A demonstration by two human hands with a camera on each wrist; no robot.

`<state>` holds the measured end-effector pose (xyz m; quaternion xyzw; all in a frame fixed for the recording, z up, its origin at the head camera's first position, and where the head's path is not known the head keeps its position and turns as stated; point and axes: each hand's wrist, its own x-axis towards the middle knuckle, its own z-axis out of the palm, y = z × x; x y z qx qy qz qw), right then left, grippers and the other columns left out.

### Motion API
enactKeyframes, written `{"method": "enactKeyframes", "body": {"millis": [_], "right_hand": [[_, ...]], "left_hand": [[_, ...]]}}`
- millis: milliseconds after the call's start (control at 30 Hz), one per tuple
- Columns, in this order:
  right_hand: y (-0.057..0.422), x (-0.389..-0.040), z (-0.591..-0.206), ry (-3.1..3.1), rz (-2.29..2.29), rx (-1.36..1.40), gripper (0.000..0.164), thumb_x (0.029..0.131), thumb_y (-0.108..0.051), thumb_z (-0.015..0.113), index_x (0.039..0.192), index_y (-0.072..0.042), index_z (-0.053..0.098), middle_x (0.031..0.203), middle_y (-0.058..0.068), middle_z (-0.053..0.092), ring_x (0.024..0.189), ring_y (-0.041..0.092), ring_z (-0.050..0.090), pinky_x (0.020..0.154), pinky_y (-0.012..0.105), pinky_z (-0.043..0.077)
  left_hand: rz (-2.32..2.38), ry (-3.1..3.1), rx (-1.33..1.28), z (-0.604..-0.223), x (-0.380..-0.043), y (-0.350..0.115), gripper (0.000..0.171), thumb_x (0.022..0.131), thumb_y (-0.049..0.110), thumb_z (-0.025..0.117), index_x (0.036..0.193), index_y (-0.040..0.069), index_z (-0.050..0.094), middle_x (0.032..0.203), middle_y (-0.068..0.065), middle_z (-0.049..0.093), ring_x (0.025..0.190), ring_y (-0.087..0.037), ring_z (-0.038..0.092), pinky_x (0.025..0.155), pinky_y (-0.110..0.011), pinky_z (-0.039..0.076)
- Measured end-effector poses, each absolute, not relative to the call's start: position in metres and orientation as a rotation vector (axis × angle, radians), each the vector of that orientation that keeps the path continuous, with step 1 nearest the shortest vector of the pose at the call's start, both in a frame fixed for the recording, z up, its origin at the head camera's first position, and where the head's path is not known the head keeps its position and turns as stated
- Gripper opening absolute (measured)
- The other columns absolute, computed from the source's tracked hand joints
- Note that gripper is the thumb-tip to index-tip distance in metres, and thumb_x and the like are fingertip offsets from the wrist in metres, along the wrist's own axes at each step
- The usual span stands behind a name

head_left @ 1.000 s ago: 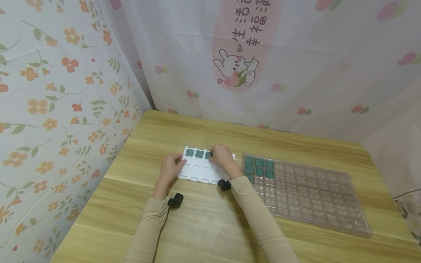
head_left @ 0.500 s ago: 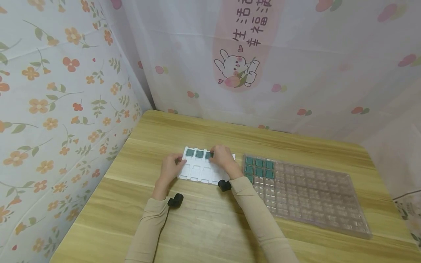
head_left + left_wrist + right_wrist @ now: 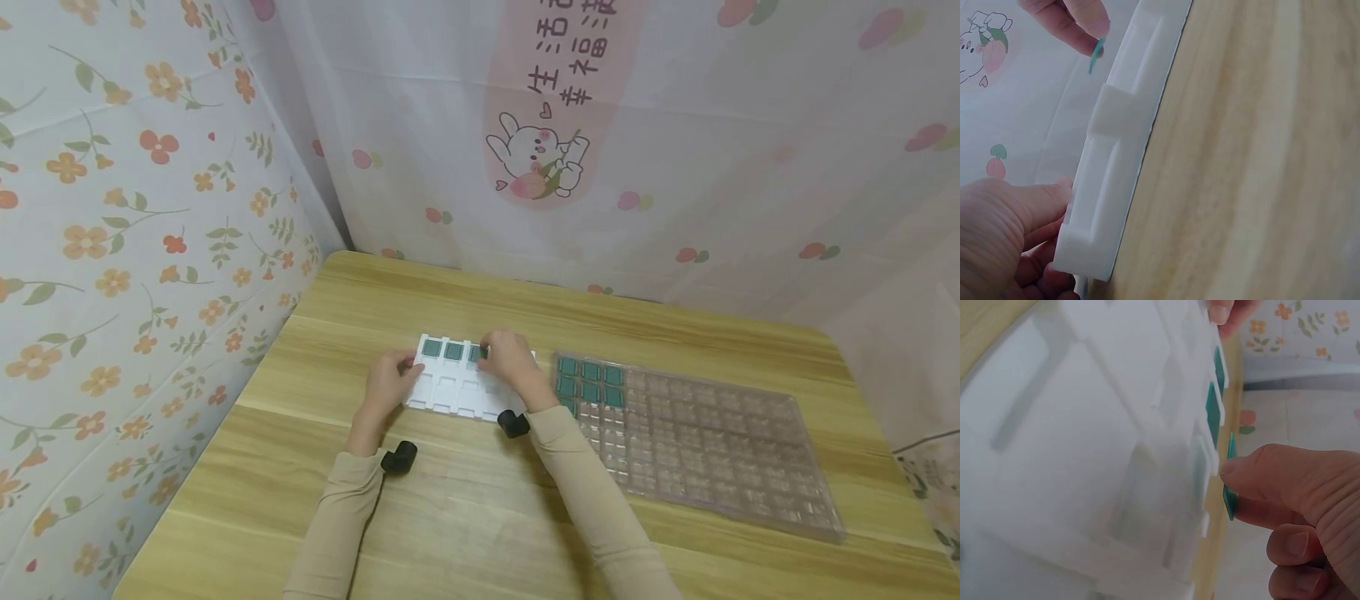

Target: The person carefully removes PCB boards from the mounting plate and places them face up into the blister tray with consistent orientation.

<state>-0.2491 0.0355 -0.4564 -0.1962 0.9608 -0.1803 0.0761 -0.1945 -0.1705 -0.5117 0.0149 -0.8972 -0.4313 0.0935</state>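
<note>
A white tray [image 3: 446, 392] with rows of square pockets lies on the table. My left hand [image 3: 388, 387] grips its left edge, thumb on top and fingers underneath in the left wrist view. Over the tray's far row, my right hand [image 3: 512, 362] pinches a thin green square chip [image 3: 1230, 503] between thumb and finger. That chip is seen nearly edge-on in both wrist views, close above the pockets. Green chips [image 3: 432, 348] sit in the left pockets of the far row. The right hand hides part of the tray's right end in the head view.
To the right lies a large clear plastic tray [image 3: 712, 442] with many small compartments. Several green chips [image 3: 591, 371] fill its near-left corner by the white tray. Black wrist cameras [image 3: 400, 457] hang at both sleeves. Printed curtains [image 3: 420, 167] close off the table's back and left.
</note>
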Motion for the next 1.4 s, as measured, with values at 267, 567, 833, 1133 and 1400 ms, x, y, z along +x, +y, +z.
{"method": "enactKeyframes", "body": {"millis": [267,567,833,1133,1400], "right_hand": [[0.038,-0.245,-0.448,2.896,-0.548,-0.607,0.028,0.082,-0.015,0.071,0.105,-0.001,0.069,0.110,0.012,0.067,0.098,0.025,0.061,0.086,0.038,0.048],[0.048,-0.235,-0.443,2.905,-0.580,-0.649,0.026,0.080,-0.012,0.071,0.103,0.001,0.069,0.106,0.015,0.067,0.098,0.028,0.061,0.085,0.040,0.048],[0.055,-0.228,-0.439,2.967,-0.569,-0.697,0.021,0.078,-0.012,0.072,0.096,0.000,0.071,0.099,0.015,0.068,0.078,0.022,0.057,0.072,0.036,0.048],[0.060,-0.225,-0.436,2.966,-0.568,-0.676,0.023,0.079,-0.013,0.072,0.099,-0.001,0.070,0.104,0.014,0.068,0.081,0.022,0.059,0.073,0.036,0.049],[0.064,-0.223,-0.435,2.978,-0.559,-0.661,0.025,0.079,-0.013,0.072,0.101,-0.001,0.070,0.106,0.015,0.068,0.094,0.027,0.063,0.081,0.039,0.050]], "left_hand": [[-1.278,-2.672,0.052,-0.511,-0.196,-0.171,0.026,0.084,0.008,0.067,0.105,-0.008,0.066,0.093,-0.020,0.066,0.087,-0.031,0.058,0.081,-0.044,0.046],[-1.276,-2.675,0.055,-0.509,-0.195,-0.170,0.027,0.084,0.008,0.068,0.105,-0.008,0.066,0.094,-0.020,0.066,0.088,-0.031,0.058,0.081,-0.044,0.046],[-1.285,-2.680,0.062,-0.509,-0.195,-0.170,0.027,0.084,0.007,0.067,0.106,-0.008,0.066,0.093,-0.020,0.066,0.087,-0.030,0.058,0.081,-0.044,0.046],[-1.284,-2.672,0.049,-0.510,-0.194,-0.171,0.026,0.084,0.006,0.067,0.105,-0.008,0.066,0.093,-0.020,0.066,0.088,-0.031,0.058,0.082,-0.044,0.046],[-1.284,-2.664,0.040,-0.509,-0.193,-0.170,0.027,0.083,0.006,0.068,0.105,-0.008,0.066,0.092,-0.020,0.066,0.088,-0.031,0.059,0.082,-0.044,0.046]]}}
